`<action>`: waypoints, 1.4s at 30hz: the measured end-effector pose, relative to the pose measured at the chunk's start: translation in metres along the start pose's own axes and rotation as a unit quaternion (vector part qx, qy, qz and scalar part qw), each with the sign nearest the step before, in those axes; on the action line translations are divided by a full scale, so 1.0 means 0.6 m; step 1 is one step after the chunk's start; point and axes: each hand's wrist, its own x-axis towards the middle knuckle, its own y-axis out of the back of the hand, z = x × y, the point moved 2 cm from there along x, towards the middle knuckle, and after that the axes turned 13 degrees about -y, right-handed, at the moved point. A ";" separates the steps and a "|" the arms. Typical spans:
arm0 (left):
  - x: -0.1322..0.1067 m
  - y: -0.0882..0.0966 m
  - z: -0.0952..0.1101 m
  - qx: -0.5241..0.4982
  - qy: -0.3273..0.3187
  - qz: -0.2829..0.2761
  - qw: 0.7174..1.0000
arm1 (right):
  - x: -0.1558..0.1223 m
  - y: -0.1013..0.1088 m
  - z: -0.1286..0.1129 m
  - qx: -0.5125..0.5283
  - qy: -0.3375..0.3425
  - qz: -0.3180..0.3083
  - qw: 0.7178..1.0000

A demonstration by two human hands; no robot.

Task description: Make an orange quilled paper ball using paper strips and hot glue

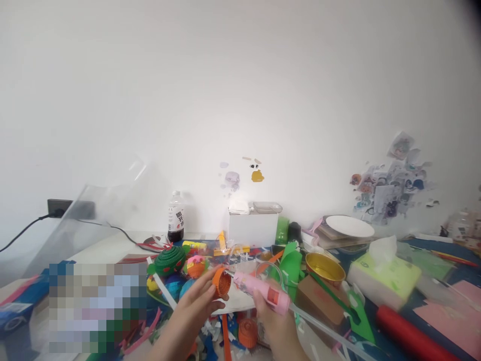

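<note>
My left hand grips a small orange cup-shaped coil of ridged paper, its hollow side turned to the right. In my right hand is a pink hot glue gun, its metal nozzle at the coil's rim; whether it touches I cannot tell. A clear stick runs off behind the gun toward the lower right. Below, between my wrists, lies another orange ridged-paper coil, with an orange strip beside it. Left of my hands are a green ridged-paper dome and several coloured coils.
Paper scraps cover the table. At the back stand a dark-liquid bottle and a white box. To the right are a gold tin, a cardboard box, a tissue pack and a red roll.
</note>
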 end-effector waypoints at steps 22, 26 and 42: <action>0.001 -0.002 0.001 0.003 -0.019 -0.027 0.999 | -0.011 -0.003 -0.004 0.000 -0.002 0.006 1.000; 0.002 0.000 -0.003 -0.002 -0.015 -0.019 1.000 | -0.012 -0.004 0.003 0.010 -0.004 -0.005 1.000; 0.007 0.003 -0.003 -0.032 -0.028 -0.029 0.999 | -0.014 -0.016 0.029 0.015 0.008 -0.042 0.999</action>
